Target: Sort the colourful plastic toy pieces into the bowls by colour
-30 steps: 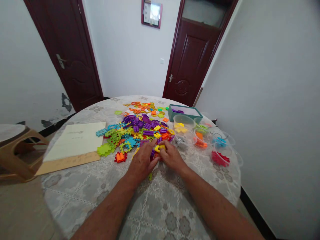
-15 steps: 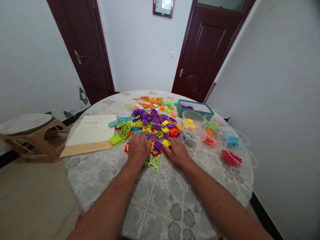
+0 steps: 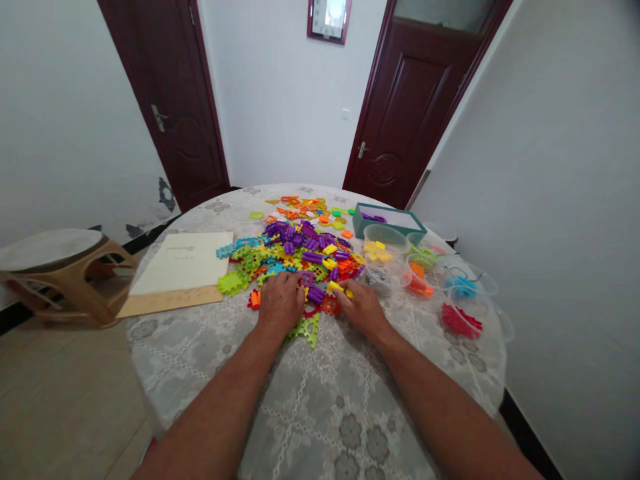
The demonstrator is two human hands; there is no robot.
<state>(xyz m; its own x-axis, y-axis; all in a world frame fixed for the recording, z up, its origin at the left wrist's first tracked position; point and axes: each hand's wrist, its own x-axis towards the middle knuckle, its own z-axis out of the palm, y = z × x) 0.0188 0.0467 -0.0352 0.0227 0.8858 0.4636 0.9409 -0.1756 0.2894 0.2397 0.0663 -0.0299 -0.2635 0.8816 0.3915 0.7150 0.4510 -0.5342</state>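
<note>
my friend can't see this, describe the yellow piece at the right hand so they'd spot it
On the round table, find the big mixed heap of coloured pieces. At its near right edge, the right hand holds the yellow piece between thumb and fingers. Other yellow pieces lie in the heap or a clear tub; only this one is in that hand.

The wall clock (image 3: 329, 20) apparently shows 7, 6 and 5; print on the paper (image 3: 183, 265) is illegible.
</note>
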